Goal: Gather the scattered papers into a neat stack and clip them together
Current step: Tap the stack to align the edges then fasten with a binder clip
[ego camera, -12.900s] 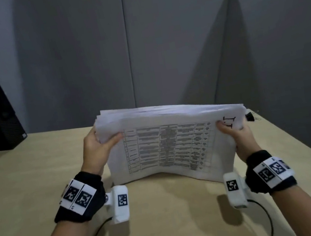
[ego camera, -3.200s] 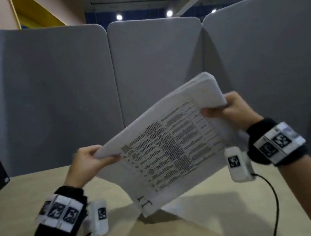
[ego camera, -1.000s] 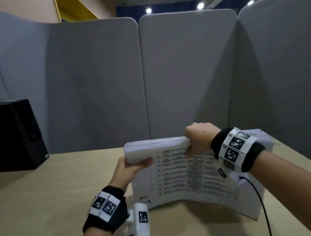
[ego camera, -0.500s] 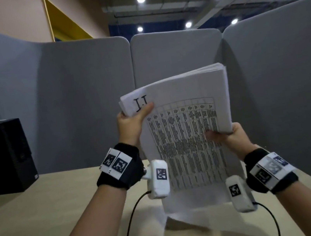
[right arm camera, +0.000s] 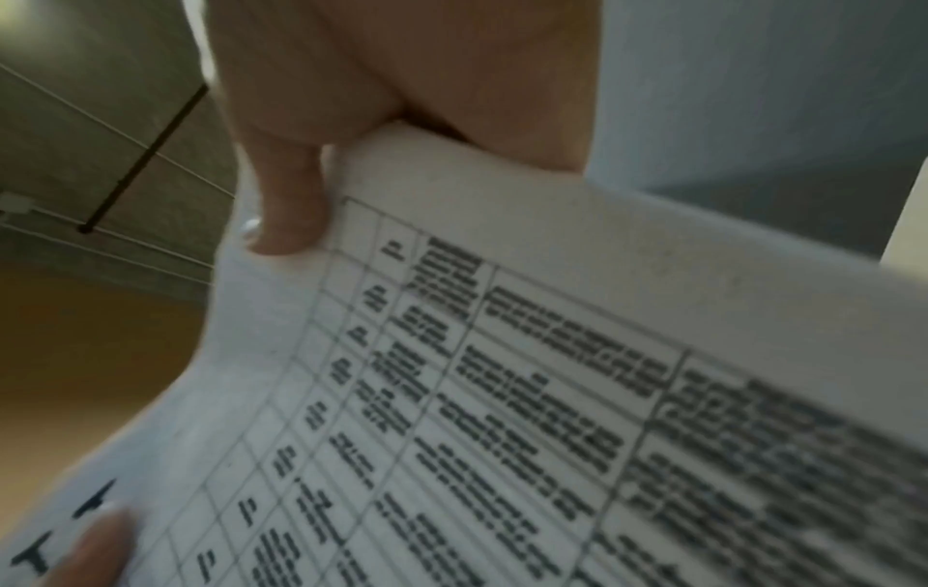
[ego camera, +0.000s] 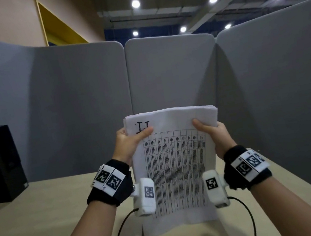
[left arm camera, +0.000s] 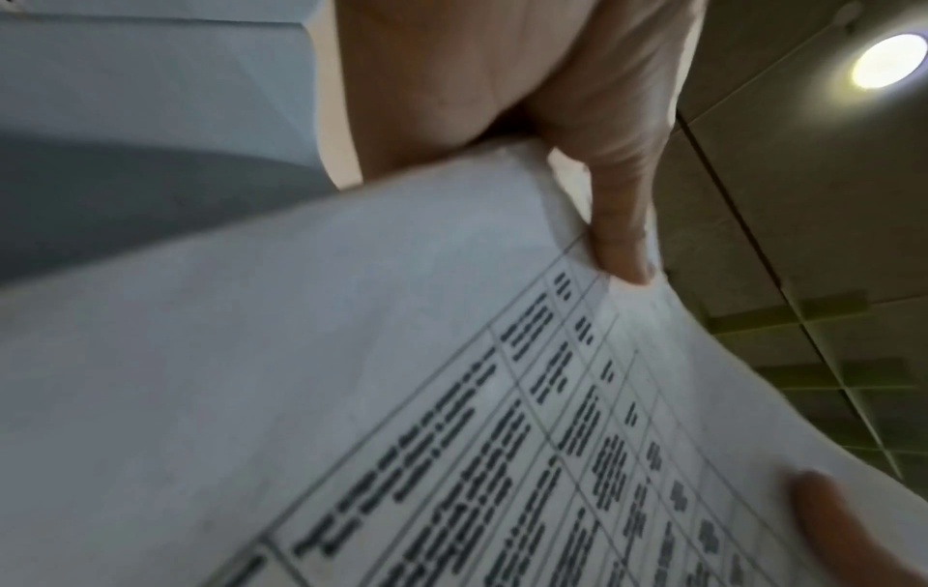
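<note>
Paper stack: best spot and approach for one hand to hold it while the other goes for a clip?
Probably the middle of one long side edge of the paper stack, approached from that side, thumb in front. It stands upright on its short edge on the table; a mid-height grip should limit sagging and leave the top free.

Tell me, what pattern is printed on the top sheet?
A black ruled table of text on white stack of papers, seen best from the head camera.
</note>
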A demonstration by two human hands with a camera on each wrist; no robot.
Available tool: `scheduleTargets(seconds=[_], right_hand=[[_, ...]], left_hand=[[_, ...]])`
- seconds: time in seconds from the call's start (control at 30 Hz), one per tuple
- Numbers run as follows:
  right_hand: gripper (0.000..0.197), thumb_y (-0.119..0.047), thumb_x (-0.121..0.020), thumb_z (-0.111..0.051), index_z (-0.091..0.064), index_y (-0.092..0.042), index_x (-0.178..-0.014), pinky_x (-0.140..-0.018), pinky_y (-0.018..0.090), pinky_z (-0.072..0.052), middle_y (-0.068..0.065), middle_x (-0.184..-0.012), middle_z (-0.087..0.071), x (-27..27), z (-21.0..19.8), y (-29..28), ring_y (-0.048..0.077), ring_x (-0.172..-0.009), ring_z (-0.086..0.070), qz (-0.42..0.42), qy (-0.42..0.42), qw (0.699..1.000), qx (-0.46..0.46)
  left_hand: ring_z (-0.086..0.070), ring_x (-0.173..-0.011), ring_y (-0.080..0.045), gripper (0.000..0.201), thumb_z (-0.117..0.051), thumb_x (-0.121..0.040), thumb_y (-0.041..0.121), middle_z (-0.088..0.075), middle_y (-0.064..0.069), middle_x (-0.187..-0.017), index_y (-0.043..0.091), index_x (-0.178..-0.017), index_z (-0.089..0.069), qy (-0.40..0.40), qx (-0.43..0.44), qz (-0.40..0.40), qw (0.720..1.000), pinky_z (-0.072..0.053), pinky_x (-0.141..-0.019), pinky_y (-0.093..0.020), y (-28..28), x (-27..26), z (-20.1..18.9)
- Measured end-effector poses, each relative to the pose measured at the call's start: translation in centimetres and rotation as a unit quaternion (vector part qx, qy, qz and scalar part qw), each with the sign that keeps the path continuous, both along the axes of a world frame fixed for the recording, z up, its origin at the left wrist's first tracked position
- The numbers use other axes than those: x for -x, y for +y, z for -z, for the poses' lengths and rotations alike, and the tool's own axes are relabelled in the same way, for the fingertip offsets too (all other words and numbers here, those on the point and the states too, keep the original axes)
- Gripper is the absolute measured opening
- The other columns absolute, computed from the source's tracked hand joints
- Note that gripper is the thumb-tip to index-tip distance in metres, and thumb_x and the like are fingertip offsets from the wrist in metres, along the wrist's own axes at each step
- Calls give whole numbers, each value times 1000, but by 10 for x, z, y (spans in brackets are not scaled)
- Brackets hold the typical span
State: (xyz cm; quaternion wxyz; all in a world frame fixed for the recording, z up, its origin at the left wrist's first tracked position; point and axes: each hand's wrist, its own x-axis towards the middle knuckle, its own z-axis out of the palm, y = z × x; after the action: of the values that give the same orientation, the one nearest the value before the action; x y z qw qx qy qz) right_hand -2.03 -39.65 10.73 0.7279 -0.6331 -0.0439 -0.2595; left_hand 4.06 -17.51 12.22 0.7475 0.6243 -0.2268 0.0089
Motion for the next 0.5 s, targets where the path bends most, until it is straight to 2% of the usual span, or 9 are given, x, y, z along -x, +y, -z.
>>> scheduleTargets(seconds=[0.07, 0.1, 0.17, 0.23, 0.27, 0.33, 0.4, 0.43, 0.5], right_hand=[[71, -47, -35, -86, -66, -6, -89, -58, 33, -57, 7, -74, -73, -1, -4, -4, 24, -67, -70, -3, -5, 1000, -18], [76, -49, -31, -88, -65, -7, -90, -58, 35, -58, 7, -75, -73, 0, -6, -8, 24, -67, -70, -8, -11, 1000, -22], [85, -50, -28, -89, -62, -8, -97, -60, 39, -59, 8, -80, -72, 4, -9, -16, 24, -69, -70, -34, -19, 999, -18], [91, -47, -30, -90, -60, -6, -106, -62, 39, -58, 12, -89, -71, 6, -9, -18, 26, -75, -70, -68, -6, 998, 3], [92, -47, -31, -90, -60, -5, -107, -65, 38, -58, 12, -91, -70, 6, -7, -15, 26, -78, -70, -77, 0, 997, 18], [90, -47, -28, -90, -63, -3, -103, -69, 36, -59, 12, -91, -70, 2, -5, -7, 26, -80, -69, -68, -1, 997, 36], [91, -48, -25, -90, -63, -3, -100, -66, 35, -59, 11, -87, -70, 1, -4, -6, 25, -77, -69, -52, -5, 998, 33], [89, -49, -25, -90, -63, -5, -98, -63, 34, -59, 10, -85, -71, 3, -4, -8, 24, -73, -70, -50, -7, 998, 24], [89, -52, -25, -88, -62, -9, -98, -57, 35, -58, 6, -81, -72, 8, -1, -16, 22, -69, -70, -51, -3, 999, 15]], left_hand=[[-66, -77, -27, 40, -74, -70, 10, -66, -14, -94, 2, -106, -58, 1, 22, 9, 1000, -58, -58, -32, 0, 0, 0], [-66, -76, -25, 41, -77, -67, 13, -67, -11, -91, 8, -103, -59, -12, 33, 25, 999, -58, -58, -30, 3, -2, 0], [-68, -76, -18, 63, -86, -50, 28, -67, -1, -89, 25, -105, -55, -38, 34, 55, 997, -58, -60, -26, 11, -6, -2], [-70, -76, -13, 88, -89, -33, 41, -68, 1, -89, 26, -112, -53, -36, 7, 80, 996, -57, -62, -27, 14, -8, -2], [-71, -73, -15, 86, -90, -33, 40, -70, -2, -88, 20, -109, -55, -26, -5, 89, 996, -58, -61, -30, 12, -8, -1], [-71, -65, -17, 52, -85, -54, 23, -69, -10, -84, 9, -97, -59, -14, -11, 79, 997, -59, -57, -32, 3, -3, -2], [-70, -62, -18, 26, -75, -69, 12, -69, -11, -83, 7, -91, -60, -16, 5, 46, 999, -59, -56, -30, 0, 0, -3], [-70, -64, -20, 29, -77, -67, 17, -70, -10, -82, 8, -90, -61, -21, 19, 46, 999, -58, -55, -30, 2, -2, -1], [-71, -67, -21, 56, -85, -46, 39, -73, -6, -79, 13, -90, -63, -13, 20, 66, 998, -57, -54, -30, 11, -5, 4]])
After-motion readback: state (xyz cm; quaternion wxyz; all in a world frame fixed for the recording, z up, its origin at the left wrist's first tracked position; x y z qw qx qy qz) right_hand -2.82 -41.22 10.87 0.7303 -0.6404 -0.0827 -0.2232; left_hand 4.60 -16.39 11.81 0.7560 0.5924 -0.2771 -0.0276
